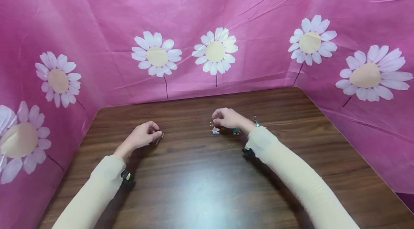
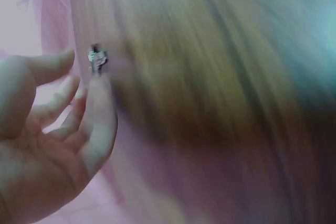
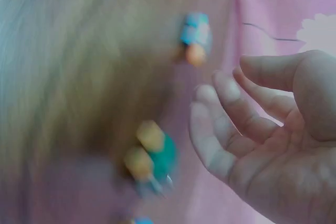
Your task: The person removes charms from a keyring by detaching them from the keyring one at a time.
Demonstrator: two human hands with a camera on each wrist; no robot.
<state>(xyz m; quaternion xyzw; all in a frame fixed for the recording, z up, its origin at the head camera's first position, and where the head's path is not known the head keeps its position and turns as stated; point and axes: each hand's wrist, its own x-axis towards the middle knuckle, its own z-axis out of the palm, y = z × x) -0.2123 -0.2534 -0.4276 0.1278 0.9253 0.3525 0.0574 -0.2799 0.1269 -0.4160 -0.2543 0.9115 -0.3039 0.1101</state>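
Note:
My left hand [image 1: 143,135] hovers low over the left part of the wooden table, thumb and fingers apart. Right by its fingertips is a small metallic and brown trinket [image 1: 158,138], which appears as a silvery piece [image 2: 98,59] in the left wrist view. Toward the back middle, my right hand [image 1: 226,117] has loosely bent fingers with nothing between them. Close by it is a small blue-and-white figure keychain [image 1: 215,129] with an orange part. A green figure keychain [image 1: 236,131] is partly hidden under that hand; its yellowish feet [image 3: 139,163] show blurred in the right wrist view.
Another keychain [image 1: 256,121] with a metal ring stands out behind the right wrist. Dark wrist cameras hang below both sleeves [image 1: 106,171]. Pink cloth [image 1: 258,60] printed with daisies walls the wooden table [image 1: 181,157] at the back and sides.

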